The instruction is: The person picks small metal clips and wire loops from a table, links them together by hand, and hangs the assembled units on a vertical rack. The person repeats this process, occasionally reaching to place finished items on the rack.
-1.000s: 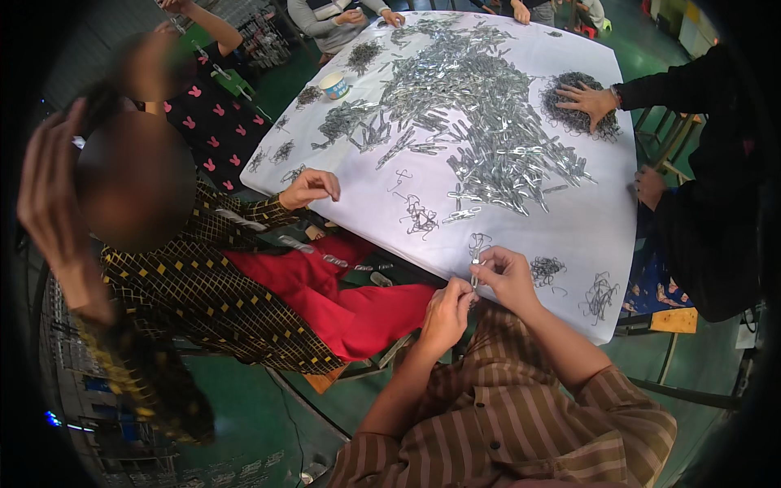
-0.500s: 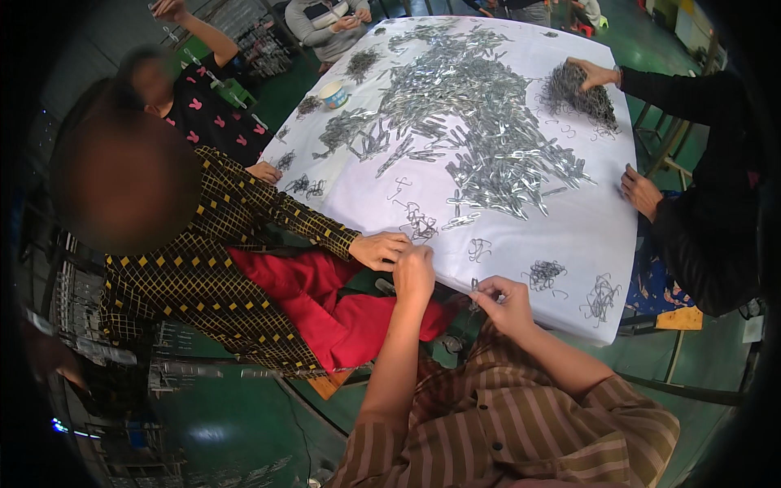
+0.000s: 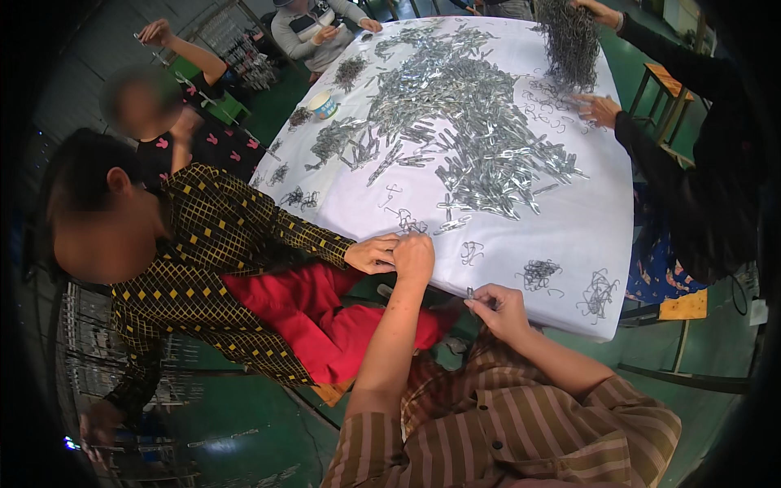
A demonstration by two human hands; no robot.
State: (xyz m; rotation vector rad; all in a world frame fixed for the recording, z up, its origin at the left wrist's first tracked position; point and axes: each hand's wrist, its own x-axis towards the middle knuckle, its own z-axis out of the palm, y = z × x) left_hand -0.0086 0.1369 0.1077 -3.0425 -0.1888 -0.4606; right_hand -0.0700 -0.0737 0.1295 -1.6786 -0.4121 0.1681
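The person wears a brown shirt with thin pale stripes, sleeves rolled to the elbow and cuffs bunched in folds. Forearms are bare below them. The left hand (image 3: pixel 413 255) and right hand (image 3: pixel 500 309) carry no gloves.

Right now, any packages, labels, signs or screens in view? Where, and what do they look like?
Small round cup or tub: near the table's far left edge, white with a blue band; a printed wrap, too small to make out.
No signs or screens show.
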